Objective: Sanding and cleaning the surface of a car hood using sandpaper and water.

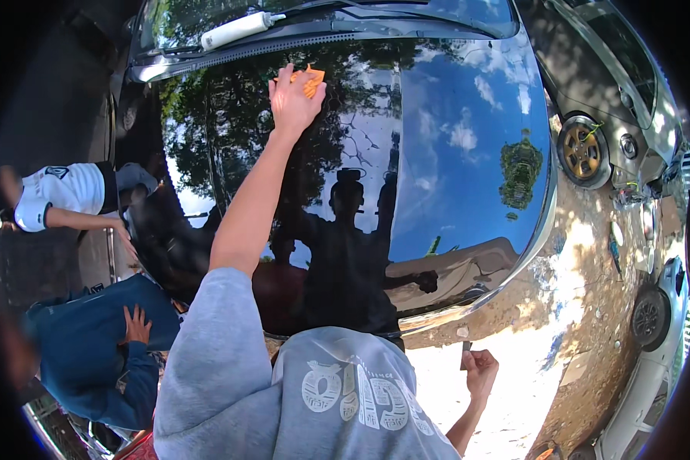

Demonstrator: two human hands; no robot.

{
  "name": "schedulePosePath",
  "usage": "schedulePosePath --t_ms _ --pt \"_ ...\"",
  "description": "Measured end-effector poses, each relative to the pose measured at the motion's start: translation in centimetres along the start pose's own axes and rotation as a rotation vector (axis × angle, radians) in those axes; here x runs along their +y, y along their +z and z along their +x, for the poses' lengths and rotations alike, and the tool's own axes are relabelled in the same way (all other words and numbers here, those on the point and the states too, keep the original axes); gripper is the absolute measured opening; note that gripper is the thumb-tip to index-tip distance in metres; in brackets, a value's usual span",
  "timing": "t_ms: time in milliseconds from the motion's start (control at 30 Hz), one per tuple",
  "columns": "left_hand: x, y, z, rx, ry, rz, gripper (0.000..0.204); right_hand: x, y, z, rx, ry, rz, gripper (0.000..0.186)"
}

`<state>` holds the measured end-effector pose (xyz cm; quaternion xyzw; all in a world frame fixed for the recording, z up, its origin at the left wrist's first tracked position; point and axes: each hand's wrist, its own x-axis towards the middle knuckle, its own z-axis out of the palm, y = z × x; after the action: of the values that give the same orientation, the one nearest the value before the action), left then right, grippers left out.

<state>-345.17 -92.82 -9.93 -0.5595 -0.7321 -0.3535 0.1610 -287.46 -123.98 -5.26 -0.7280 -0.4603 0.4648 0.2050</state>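
My left arm reaches far over the glossy black car hood [468, 176]. Under the fingers of my left hand [294, 100], a crumpled orange cloth [312, 80] is pressed on the hood near the windshield. Its fingers bend over the cloth, which partly hides beneath them. Low on the right, off the hood's front edge, my right hand [481, 372] is closed, with a small dark flat piece [466, 356] sticking up at its fingers. What that piece is, I cannot make out. Trees, sky and people reflect in the hood.
A white bottle with a nozzle [238, 31] lies at the windshield's base. At the left stand a person in a white shirt [69, 195] and one in a dark blue top [100, 337]. A dark car [606, 77] and a silver car [644, 391] are parked on the right.
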Motion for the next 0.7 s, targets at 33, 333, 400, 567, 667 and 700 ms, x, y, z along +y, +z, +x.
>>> schedulePosePath --t_ms 33,333,400,567,667,700 --pt "-0.3 0.7 1.1 0.027 -0.131 0.051 0.031 0.6 -0.3 -0.2 0.081 0.032 0.024 0.016" --pt "9.5 -0.7 -8.4 -0.369 0.548 -0.503 0.037 -5.6 5.3 5.2 -0.041 -0.173 -0.033 0.019" --pt "8.1 -3.7 -10.6 -0.489 0.627 -0.562 0.033 -8.1 6.8 5.8 -0.085 -0.270 -0.146 0.018" --pt "3.4 -7.0 -7.2 -0.238 0.366 -0.340 0.022 -15.3 14.1 8.4 -0.129 -0.794 -0.190 0.017" --pt "4.7 -6.0 -4.4 -0.296 0.275 -0.563 0.016 -19.9 21.4 10.9 0.023 -1.149 -0.257 0.017" --pt "5.5 -5.6 -4.0 -0.356 0.230 -0.526 0.016 -20.8 23.4 11.3 0.026 -1.236 -0.274 0.016"
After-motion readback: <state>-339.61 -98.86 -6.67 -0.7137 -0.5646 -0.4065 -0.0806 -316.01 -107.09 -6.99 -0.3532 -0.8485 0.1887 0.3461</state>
